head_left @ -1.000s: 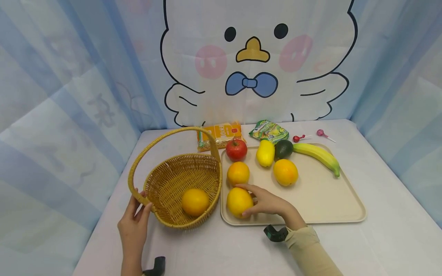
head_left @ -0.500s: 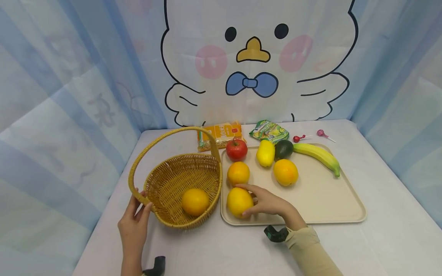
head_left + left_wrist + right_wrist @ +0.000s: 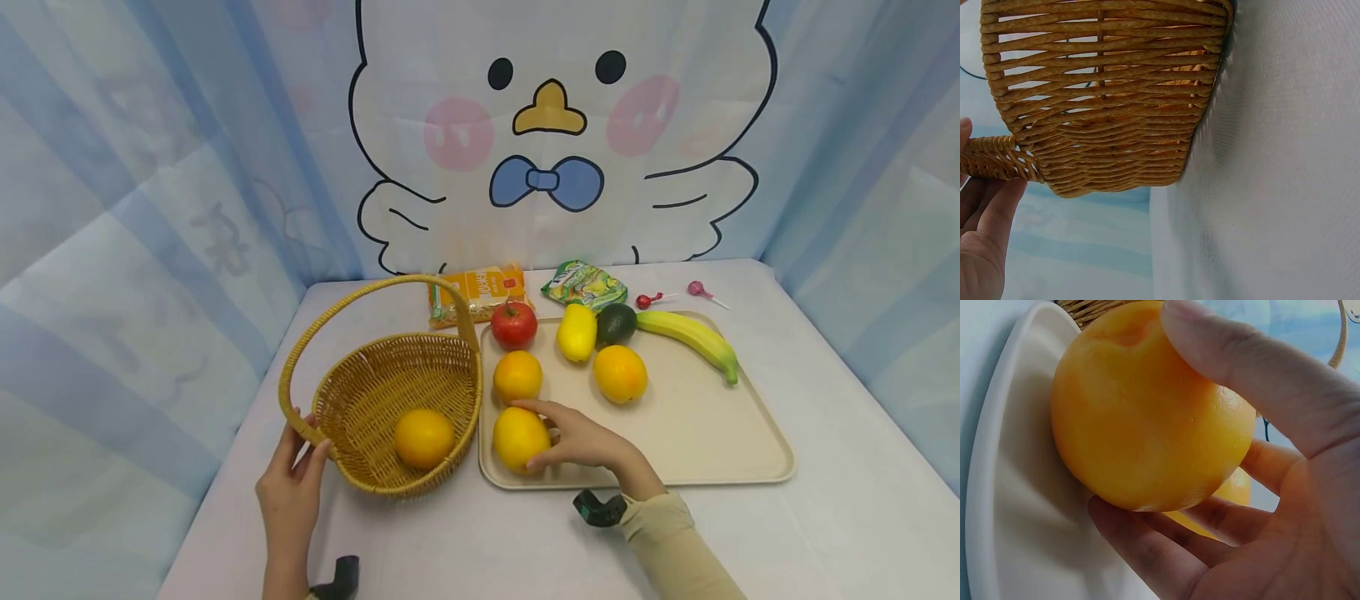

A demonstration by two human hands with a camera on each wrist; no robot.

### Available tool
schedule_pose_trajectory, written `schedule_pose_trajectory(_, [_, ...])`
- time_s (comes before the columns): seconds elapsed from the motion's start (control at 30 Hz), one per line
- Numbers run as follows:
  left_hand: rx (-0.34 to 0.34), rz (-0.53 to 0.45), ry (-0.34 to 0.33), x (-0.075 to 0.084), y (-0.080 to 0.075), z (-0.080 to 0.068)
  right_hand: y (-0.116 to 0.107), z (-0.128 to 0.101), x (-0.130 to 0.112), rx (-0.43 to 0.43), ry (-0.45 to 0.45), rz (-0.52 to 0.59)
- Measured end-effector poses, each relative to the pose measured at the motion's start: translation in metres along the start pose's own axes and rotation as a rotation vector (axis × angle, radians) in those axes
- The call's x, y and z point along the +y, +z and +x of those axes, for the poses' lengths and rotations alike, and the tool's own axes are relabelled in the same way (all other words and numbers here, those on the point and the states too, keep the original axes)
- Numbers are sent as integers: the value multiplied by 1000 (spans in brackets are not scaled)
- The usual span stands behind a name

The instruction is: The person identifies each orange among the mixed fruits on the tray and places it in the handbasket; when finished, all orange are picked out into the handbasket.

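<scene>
My left hand [image 3: 288,492] pinches the left foot of the handle on a woven basket [image 3: 345,367]. In the left wrist view, thumb and fingers lie on either side of the handle base [image 3: 997,157]. One round orange-yellow fruit [image 3: 424,439] lies inside the basket. My right hand [image 3: 581,437] grips another round orange-yellow fruit [image 3: 521,442] at the near left corner of the beige tray [image 3: 705,442]. The right wrist view has the thumb over the held fruit [image 3: 1147,419], with fingers curled beneath it. Behind it on the tray sits a similar fruit [image 3: 517,377].
Also on the tray are an apple [image 3: 513,326], a yellow oblong fruit [image 3: 577,333], an avocado [image 3: 617,324], another orange-yellow fruit [image 3: 620,374] and a banana [image 3: 690,340]. Behind it lie an orange grain bag [image 3: 480,293], a green packet [image 3: 583,286] and lollipops [image 3: 697,289].
</scene>
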State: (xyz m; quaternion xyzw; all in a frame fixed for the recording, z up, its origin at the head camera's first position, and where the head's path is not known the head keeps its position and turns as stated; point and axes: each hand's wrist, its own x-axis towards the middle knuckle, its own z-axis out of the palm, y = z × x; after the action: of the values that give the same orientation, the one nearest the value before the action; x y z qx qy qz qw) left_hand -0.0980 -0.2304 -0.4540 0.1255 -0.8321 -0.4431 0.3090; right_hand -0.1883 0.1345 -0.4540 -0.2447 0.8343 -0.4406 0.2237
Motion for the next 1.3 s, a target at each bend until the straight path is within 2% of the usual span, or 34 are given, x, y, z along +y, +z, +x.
schedule_pose_trajectory(0.4, [2, -2, 5, 1, 0, 0, -3, -3, -1, 22, -21, -6])
schedule_pose_trajectory(0.77, [-1, -7, 2, 0, 0, 0, -16, -10, -11, 58, -60, -17])
schedule_pose_trajectory(0.93, [0, -10, 2, -1, 0, 0, -22, -11, -17, 85, -46, -31])
schedule_pose_trajectory(1.3, [4, -1, 5, 0, 0, -1, -35, -9, -27, 89, -70, -14])
